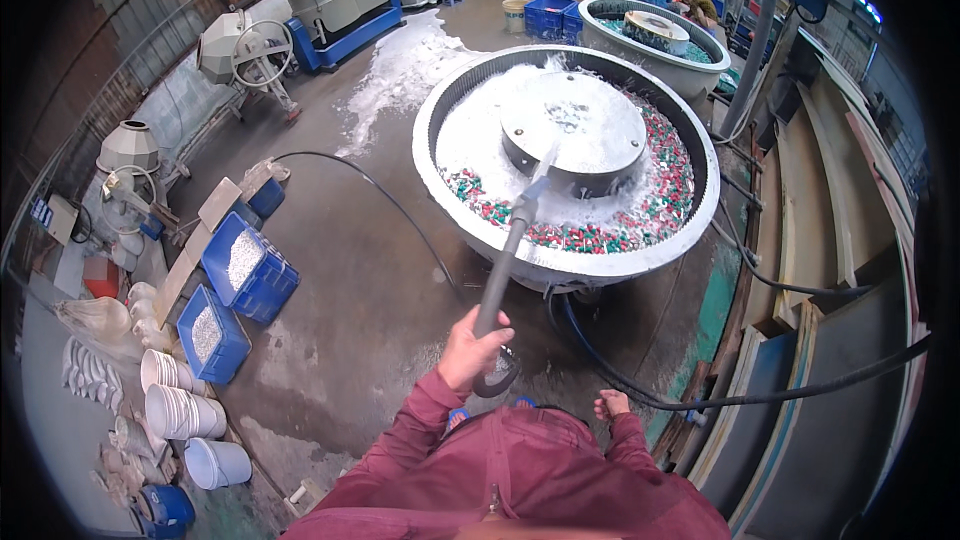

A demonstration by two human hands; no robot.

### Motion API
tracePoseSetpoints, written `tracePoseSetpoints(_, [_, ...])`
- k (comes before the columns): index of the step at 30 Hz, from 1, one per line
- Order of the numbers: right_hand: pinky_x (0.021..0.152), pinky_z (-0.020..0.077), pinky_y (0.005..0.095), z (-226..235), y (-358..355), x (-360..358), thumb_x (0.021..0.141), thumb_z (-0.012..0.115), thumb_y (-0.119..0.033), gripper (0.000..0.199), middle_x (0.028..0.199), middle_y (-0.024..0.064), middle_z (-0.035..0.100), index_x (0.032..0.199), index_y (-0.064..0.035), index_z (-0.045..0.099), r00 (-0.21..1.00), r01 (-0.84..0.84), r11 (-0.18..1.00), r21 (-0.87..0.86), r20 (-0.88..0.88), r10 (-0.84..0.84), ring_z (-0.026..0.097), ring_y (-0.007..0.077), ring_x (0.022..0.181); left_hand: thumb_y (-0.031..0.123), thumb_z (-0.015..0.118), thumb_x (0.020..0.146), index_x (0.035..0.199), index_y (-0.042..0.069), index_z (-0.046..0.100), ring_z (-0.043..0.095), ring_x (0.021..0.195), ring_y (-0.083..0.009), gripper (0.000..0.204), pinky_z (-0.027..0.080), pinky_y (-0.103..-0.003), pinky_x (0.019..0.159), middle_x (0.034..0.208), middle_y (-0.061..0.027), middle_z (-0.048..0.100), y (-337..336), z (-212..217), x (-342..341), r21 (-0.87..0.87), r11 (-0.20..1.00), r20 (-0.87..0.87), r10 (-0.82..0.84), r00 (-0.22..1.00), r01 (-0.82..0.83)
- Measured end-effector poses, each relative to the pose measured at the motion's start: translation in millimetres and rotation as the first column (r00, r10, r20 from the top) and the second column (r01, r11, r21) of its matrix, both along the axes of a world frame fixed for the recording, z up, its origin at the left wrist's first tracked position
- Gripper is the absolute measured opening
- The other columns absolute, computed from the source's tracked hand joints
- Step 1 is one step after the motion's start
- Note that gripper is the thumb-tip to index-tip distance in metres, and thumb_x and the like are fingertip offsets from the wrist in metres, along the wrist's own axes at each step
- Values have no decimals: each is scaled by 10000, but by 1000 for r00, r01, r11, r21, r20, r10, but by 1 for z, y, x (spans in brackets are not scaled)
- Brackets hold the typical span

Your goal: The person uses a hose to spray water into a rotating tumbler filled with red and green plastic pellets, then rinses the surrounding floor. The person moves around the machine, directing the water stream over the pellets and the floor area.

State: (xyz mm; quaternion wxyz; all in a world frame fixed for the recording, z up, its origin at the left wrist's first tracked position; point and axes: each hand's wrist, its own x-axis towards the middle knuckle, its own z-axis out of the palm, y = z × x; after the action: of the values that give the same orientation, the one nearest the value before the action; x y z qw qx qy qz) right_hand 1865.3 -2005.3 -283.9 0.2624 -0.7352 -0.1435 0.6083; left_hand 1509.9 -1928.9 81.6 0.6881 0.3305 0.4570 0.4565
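Observation:
My left hand (468, 352) is closed round a long grey spray wand (507, 262), its lower end bent into a hook. The wand tilts up and away over a large round tub (447, 198), and a pale jet leaves its tip towards the tub's round central hub (573, 123). White foam (477, 138) covers much of the tub's far and left side. Small red, green and white pieces (610, 232) show along the near and right side. My right hand (611, 404) hangs low at my side, fingers curled, with nothing visible in it, beside a thick black hose (720, 401).
A thin black hose (385, 190) crosses the wet floor. Blue crates (268, 285) of white pieces and white buckets (180, 410) stand left. Leaning panels (790, 420) line the right. Behind are a second tub (712, 65), white foam on the floor (405, 65) and machines (340, 5).

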Motion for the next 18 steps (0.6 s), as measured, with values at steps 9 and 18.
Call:
tracePoseSetpoints(9, [450,482,349,1,-62,37,870,382,-112,258,705,68,602,1053,-82,561,997,52,988,-146,65,-43,556,183,505,38,620,807,938,76,505,355,409,-17,179,249,-200,368,575,62,435,0,-15,66,51,992,-22,-118,993,119])
tracePoseSetpoints(18, [387,461,350,-9,-132,98,887,393,-149,217,656,91,584,1023,-67,542,977,186,949,-253,147,-153,551,201,456,64,632,803,909,103,490,322,376,-33,182,259,-211,349,532,59,379,0,-45,34,-47,980,-111,189,976,-196])
